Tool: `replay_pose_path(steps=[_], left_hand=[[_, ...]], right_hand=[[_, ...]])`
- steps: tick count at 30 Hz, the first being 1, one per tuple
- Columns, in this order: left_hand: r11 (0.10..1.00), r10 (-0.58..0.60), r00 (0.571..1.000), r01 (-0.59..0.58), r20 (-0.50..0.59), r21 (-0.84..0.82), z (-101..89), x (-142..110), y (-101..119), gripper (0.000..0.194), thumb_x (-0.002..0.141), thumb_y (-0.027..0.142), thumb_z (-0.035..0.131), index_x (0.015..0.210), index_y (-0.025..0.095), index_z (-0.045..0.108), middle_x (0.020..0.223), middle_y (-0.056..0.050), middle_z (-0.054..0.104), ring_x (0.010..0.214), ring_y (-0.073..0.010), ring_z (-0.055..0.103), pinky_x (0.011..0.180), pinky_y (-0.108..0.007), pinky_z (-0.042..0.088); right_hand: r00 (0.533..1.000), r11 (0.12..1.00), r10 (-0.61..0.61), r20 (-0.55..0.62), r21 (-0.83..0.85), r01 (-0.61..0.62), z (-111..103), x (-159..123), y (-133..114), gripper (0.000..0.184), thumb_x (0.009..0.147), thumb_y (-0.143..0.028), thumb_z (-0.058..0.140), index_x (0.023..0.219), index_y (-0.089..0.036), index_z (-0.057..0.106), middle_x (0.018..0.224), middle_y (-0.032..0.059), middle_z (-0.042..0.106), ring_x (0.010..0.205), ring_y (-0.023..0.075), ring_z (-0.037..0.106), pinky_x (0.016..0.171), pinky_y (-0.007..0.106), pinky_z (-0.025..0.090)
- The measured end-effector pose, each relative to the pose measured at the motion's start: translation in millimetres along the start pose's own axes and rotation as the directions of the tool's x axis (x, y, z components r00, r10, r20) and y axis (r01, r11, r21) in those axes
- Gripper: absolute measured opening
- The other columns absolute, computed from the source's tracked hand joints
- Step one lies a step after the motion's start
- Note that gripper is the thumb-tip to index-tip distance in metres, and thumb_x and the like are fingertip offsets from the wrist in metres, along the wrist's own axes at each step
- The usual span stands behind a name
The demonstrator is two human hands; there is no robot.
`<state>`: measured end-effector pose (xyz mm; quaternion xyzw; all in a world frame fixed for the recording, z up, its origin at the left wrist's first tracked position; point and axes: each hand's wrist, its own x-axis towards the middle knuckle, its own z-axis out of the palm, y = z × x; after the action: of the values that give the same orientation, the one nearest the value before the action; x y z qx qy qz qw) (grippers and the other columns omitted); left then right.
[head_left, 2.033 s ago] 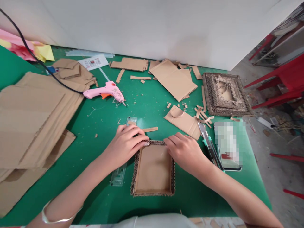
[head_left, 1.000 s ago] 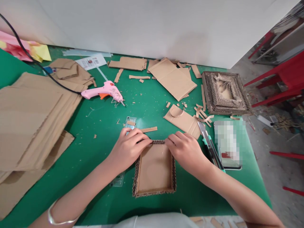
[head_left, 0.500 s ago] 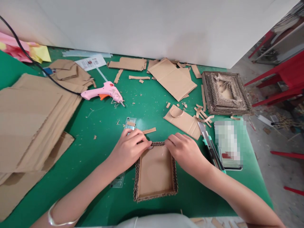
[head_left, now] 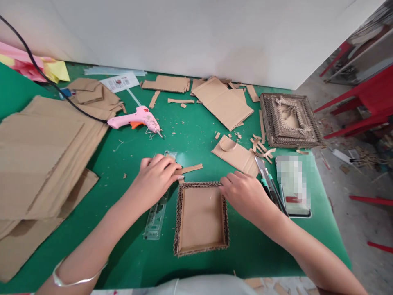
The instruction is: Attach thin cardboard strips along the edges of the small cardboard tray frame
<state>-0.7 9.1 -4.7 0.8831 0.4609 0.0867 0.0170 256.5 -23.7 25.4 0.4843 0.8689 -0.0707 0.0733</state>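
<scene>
You work on a green table set against a white wall, with red chairs beyond its edge to your right. Bare green lies behind your hands, up to the pink glue gun; a stack of flat cardboard sheets crowds your left. Between your hands sits the shallow cardboard tray, smooth inside, its rim of ribbed corrugated edge. Your right hand rests curled on its far right corner, fingers narrow. Your left hand lies loosely curled just off the tray's far left corner, over a clear ruler, fingertips touching a cardboard strip.
</scene>
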Motion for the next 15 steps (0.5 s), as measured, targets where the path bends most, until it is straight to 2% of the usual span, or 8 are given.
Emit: replay_pose_path(steps=[3, 8, 11, 15], left_hand=[[0.999, -0.014, 1.000, 0.015, 0.005, -0.036, 2.4, 0.5, 0.5, 0.015, 0.094, 0.029, 0.053, 0.087, 0.019, 0.061, 0.094, -0.005, 0.066, 0.089, -0.0238, 0.055, 0.073, -0.038, 0.030], [0.998, -0.005, 0.998, 0.001, -0.061, -0.057, 0.0, -0.8, -3.2, 0.019, 0.097, 0.029, 0.045, 0.090, 0.019, 0.060, 0.095, -0.006, 0.066, 0.087, -0.0236, 0.054, 0.071, -0.036, 0.030], [0.996, -0.016, 0.997, 0.009, -0.081, -0.086, -2.7, -2.1, -5.6, 0.020, 0.096, 0.029, 0.045, 0.085, 0.019, 0.058, 0.090, -0.005, 0.066, 0.084, -0.0232, 0.053, 0.069, -0.035, 0.031], [0.989, -0.047, 0.996, 0.035, -0.079, -0.145, -6.6, -2.6, -4.4, 0.019, 0.096, 0.028, 0.045, 0.082, 0.020, 0.055, 0.083, -0.003, 0.065, 0.079, -0.0214, 0.054, 0.068, -0.034, 0.031]], right_hand=[[0.999, 0.999, 0.012, -0.045, -0.030, -0.013, 3.3, 1.8, -1.3, 0.023, 0.090, -0.017, 0.046, 0.071, -0.017, 0.058, 0.069, 0.0055, 0.060, 0.066, 0.0177, 0.052, 0.053, 0.030, 0.021], [0.990, 0.995, 0.007, -0.142, -0.094, -0.021, 4.6, 3.4, -0.4, 0.021, 0.089, -0.016, 0.047, 0.071, -0.016, 0.059, 0.067, 0.0064, 0.059, 0.065, 0.0181, 0.052, 0.054, 0.030, 0.022], [0.985, 0.995, 0.016, -0.170, -0.091, -0.032, 5.5, 4.4, -0.5, 0.019, 0.088, -0.017, 0.049, 0.073, -0.016, 0.060, 0.068, 0.0062, 0.060, 0.065, 0.0180, 0.053, 0.054, 0.030, 0.024], [0.979, 0.991, 0.096, -0.179, -0.071, -0.110, 7.2, 7.8, -2.5, 0.019, 0.090, -0.018, 0.047, 0.076, -0.016, 0.061, 0.069, 0.0056, 0.061, 0.065, 0.0175, 0.055, 0.053, 0.029, 0.025]])
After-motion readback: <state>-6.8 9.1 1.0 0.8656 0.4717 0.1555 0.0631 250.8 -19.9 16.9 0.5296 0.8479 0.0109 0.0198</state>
